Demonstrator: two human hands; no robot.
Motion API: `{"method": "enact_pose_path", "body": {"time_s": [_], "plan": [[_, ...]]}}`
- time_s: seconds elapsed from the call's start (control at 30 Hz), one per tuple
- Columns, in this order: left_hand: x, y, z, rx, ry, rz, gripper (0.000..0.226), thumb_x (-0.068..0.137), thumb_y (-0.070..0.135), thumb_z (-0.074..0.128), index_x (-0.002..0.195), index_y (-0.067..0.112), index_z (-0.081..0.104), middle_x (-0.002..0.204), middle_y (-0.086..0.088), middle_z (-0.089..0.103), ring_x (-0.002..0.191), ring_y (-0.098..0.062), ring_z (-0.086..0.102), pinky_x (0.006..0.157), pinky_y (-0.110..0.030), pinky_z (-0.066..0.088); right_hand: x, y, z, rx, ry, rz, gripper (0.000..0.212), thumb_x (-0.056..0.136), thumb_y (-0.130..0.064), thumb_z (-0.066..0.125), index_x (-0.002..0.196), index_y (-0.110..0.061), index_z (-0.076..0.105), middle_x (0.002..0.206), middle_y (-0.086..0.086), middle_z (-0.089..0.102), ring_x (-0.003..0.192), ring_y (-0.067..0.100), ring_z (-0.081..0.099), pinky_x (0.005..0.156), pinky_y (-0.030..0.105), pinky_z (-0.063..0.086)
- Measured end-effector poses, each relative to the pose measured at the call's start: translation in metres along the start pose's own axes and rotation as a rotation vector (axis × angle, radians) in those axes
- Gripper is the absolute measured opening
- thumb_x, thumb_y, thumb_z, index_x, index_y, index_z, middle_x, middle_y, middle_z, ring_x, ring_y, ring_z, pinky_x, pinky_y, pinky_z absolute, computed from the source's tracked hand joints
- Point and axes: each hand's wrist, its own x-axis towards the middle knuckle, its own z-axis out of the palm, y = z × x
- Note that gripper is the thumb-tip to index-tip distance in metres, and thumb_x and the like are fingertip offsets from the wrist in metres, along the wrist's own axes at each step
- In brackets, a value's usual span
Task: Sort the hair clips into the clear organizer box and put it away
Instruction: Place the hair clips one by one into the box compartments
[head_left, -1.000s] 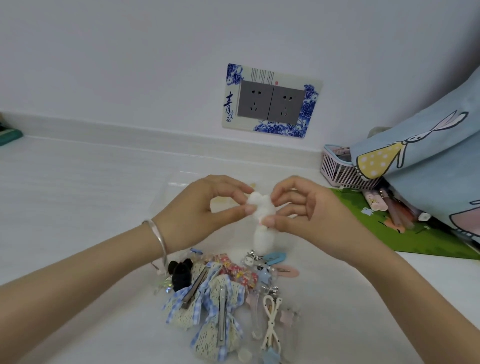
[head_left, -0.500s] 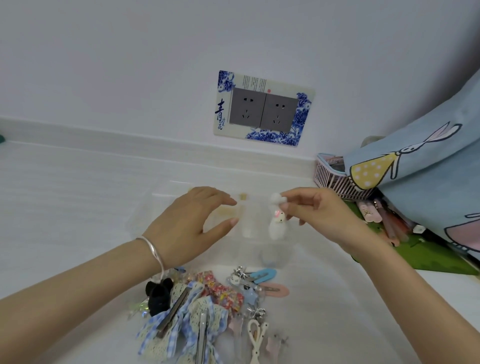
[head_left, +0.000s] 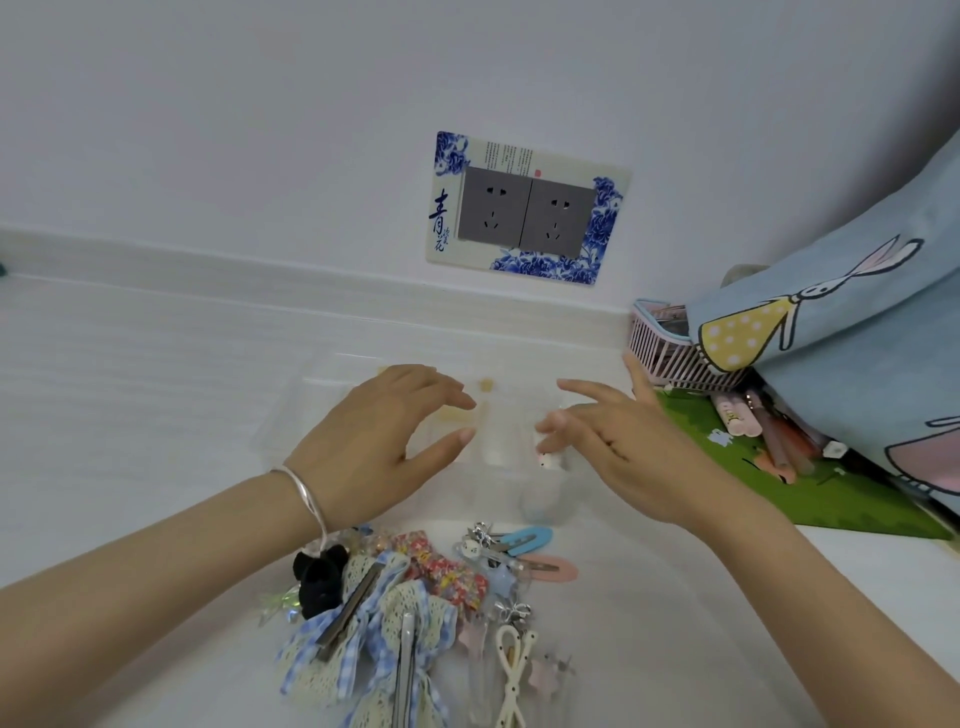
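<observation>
Both hands hovering mid-frame over clear organizer box (head_left: 322, 410); left hand (head_left: 379, 441) and right hand (head_left: 618, 441) fingers spread, holding nothing; white clip (head_left: 549, 460) sitting in a compartment; next probably grabbing from clip pile (head_left: 415, 613) at bottom centre.

- Socket surround plate (head_left: 528, 205) on the wall: large dark-blue Chinese character "青" (head_left: 440, 212) at its left edge, written vertically.
- Below that character, near the plate's lower left corner: smaller blue characters, apparently "花" with others; not fully legible.
- Along the plate's top edge: columns of fine grey print and a small red seal mark (head_left: 537, 172); too small to read.
- No other readable text, brand or number observed.
</observation>
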Motion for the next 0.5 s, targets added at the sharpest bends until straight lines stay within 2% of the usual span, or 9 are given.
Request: {"method": "enact_pose_path", "body": {"time_s": [0.07,0.13,0.2,0.27,0.3,0.37,0.43,0.5], "plan": [[-0.002,0.002,-0.003,-0.001,-0.001,0.02,0.048,0.086,0.056,0.031,0.118,0.029,0.056,0.125,0.01,0.055,0.122,-0.006,0.041,0.103,-0.022,0.031,0.0,0.0,0.002,-0.01,0.03,-0.01,0.065,0.093,-0.052,0.012,0.098,-0.027,0.072,0.114,-0.022,0.065,0.13,-0.011,0.026,0.11,0.022,-0.025],[-0.006,0.005,-0.009,-0.017,-0.001,0.034,0.046,0.087,0.055,0.033,0.117,0.029,0.056,0.125,0.011,0.055,0.121,-0.003,0.04,0.101,-0.015,0.027,-0.003,-0.001,-0.003,0.03,0.103,0.006,0.063,0.094,-0.057,0.016,0.097,-0.029,0.072,0.113,-0.023,0.064,0.13,-0.007,0.032,0.115,0.024,-0.014],[-0.013,0.01,-0.018,-0.068,0.01,0.047,0.041,0.088,0.053,0.036,0.116,0.032,0.056,0.122,0.014,0.056,0.118,0.001,0.042,0.099,-0.011,0.029,-0.011,-0.005,-0.008,0.136,0.201,-0.035,0.05,0.09,-0.054,0.029,0.094,-0.029,0.073,0.107,-0.025,0.065,0.121,-0.006,0.044,0.113,0.016,0.007],[-0.024,0.015,-0.026,-0.118,0.018,0.079,0.034,0.088,0.051,0.041,0.113,0.034,0.057,0.115,0.019,0.057,0.113,0.003,0.046,0.097,-0.013,0.035,-0.026,-0.016,-0.015,0.332,0.231,-0.059,0.03,0.089,-0.046,0.051,0.088,-0.026,0.074,0.097,-0.019,0.07,0.104,0.001,0.058,0.099,0.014,0.034],[-0.03,0.017,-0.028,-0.136,0.008,0.093,0.032,0.088,0.051,0.043,0.111,0.035,0.058,0.111,0.021,0.059,0.11,0.003,0.05,0.094,-0.015,0.038,-0.034,-0.024,-0.017,0.43,0.189,-0.035,0.023,0.086,-0.041,0.059,0.086,-0.025,0.075,0.092,-0.014,0.072,0.096,0.005,0.062,0.09,0.016,0.042],[-0.043,0.022,-0.032,-0.163,-0.055,0.104,0.031,0.086,0.053,0.045,0.108,0.037,0.059,0.105,0.023,0.061,0.103,0.004,0.054,0.089,-0.02,0.043,-0.048,-0.034,-0.015,0.506,0.055,0.035,0.017,0.081,-0.038,0.063,0.084,-0.027,0.075,0.087,-0.011,0.072,0.085,0.01,0.063,0.079,0.023,0.048],[-0.053,0.025,-0.032,-0.174,-0.144,0.092,0.034,0.083,0.059,0.046,0.107,0.039,0.06,0.102,0.023,0.062,0.101,0.005,0.055,0.086,-0.023,0.047,-0.055,-0.038,-0.003,0.454,-0.034,0.07,0.012,0.08,-0.037,0.067,0.085,-0.029,0.075,0.087,-0.013,0.071,0.083,0.009,0.062,0.075,0.029,0.049],[-0.059,0.027,-0.03,-0.171,-0.23,0.068,0.04,0.078,0.065,0.047,0.109,0.042,0.058,0.104,0.025,0.061,0.102,0.007,0.053,0.087,-0.025,0.048,-0.059,-0.043,0.008,0.449,-0.053,0.098,0.009,0.079,-0.037,0.07,0.084,-0.03,0.073,0.087,-0.013,0.07,0.081,0.006,0.062,0.073,0.031,0.049]]}}
